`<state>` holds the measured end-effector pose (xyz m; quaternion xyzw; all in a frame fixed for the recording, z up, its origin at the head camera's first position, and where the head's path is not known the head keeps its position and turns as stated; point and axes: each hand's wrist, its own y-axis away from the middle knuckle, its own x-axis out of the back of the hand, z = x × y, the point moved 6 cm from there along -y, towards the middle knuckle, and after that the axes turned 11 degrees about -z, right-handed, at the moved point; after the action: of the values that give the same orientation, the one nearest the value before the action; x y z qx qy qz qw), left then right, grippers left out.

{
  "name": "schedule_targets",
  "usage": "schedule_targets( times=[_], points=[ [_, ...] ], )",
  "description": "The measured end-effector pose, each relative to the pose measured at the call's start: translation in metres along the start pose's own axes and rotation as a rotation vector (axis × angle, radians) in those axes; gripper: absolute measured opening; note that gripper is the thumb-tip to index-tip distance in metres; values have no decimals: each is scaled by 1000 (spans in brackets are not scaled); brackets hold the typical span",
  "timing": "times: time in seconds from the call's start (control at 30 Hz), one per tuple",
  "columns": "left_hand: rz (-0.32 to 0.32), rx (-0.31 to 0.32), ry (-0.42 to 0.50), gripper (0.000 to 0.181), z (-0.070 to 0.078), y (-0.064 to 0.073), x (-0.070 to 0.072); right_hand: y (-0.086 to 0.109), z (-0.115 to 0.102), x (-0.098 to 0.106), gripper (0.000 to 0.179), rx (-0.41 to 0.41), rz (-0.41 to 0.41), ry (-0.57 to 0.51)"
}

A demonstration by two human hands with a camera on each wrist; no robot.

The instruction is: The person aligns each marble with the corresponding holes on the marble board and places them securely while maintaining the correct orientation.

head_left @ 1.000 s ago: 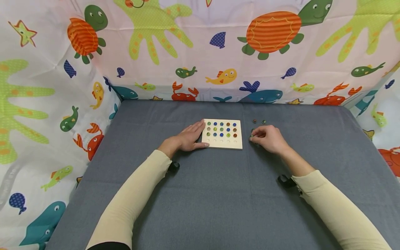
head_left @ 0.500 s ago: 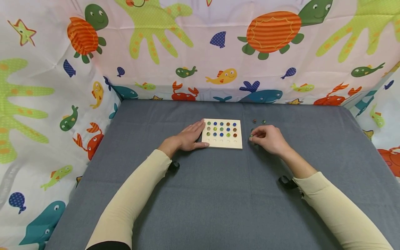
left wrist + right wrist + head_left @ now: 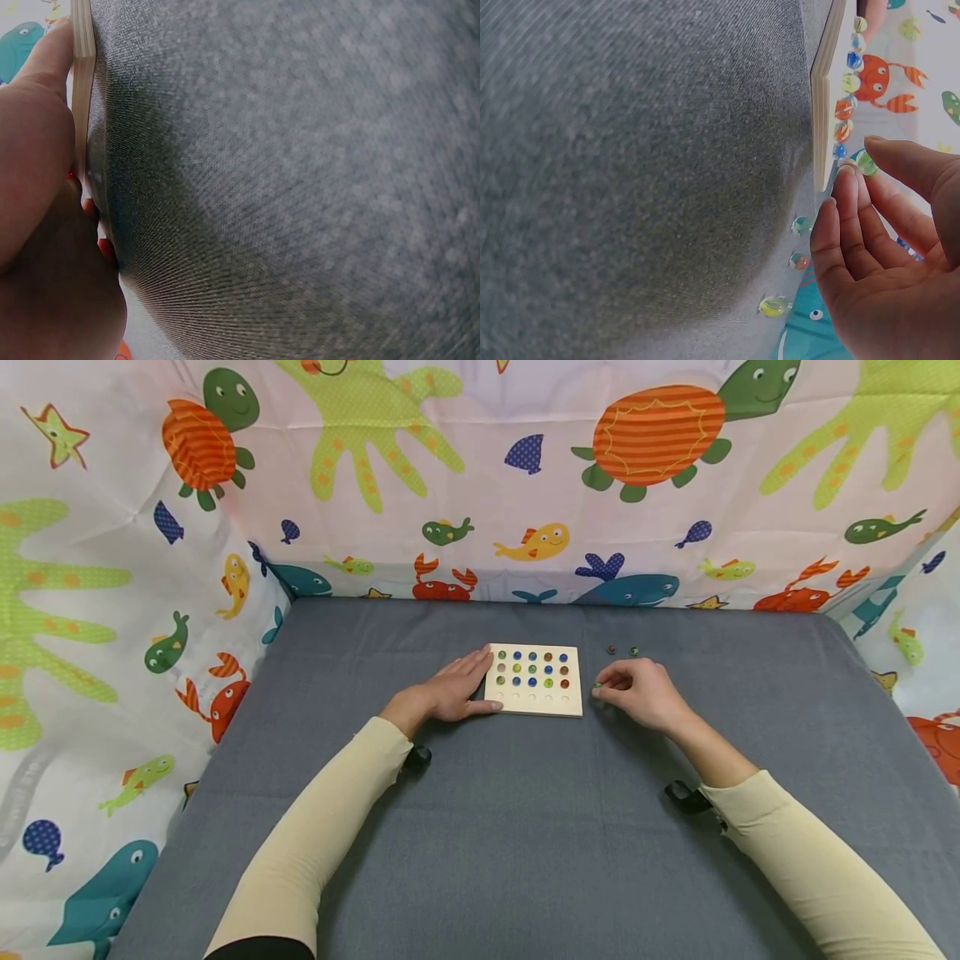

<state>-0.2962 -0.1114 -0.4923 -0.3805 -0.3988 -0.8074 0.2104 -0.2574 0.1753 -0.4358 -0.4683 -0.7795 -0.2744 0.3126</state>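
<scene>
A pale wooden board (image 3: 540,708) lies on the grey cloth, with three rows of coloured glass marbles in its hollows and a front row of bare hollows. My left hand (image 3: 453,689) rests against its left side, fingers extended, thumb at the front-left corner; the left wrist view has that thumb (image 3: 49,60) on the board's edge. Just right of the board, my right hand (image 3: 645,689) pinches a green marble (image 3: 866,163) between thumb and fingertips, slightly above the cloth. The right wrist view puts it close to the board's layered edge (image 3: 823,112).
Behind my right hand lie a reddish marble (image 3: 611,650) and a greenish marble (image 3: 633,652). Three loose marbles, one of them yellow-green (image 3: 775,305), show in the right wrist view. A printed sea-animal curtain (image 3: 480,485) borders the grey cloth (image 3: 510,827) at the back and sides.
My right hand has shifted slightly left toward the board with the green marble in its pinch. The left hand and the board have stayed in place.
</scene>
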Motion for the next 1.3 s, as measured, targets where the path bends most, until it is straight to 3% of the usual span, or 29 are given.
schedule_targets(
  times=[0.2,1.3],
  points=[
    [14,9,-63,94,18,15,8,1,-5,-1,16,29,26,24],
    [10,12,-70,95,18,16,7,-6,-29,-2,17,56,23,-11]
  ],
)
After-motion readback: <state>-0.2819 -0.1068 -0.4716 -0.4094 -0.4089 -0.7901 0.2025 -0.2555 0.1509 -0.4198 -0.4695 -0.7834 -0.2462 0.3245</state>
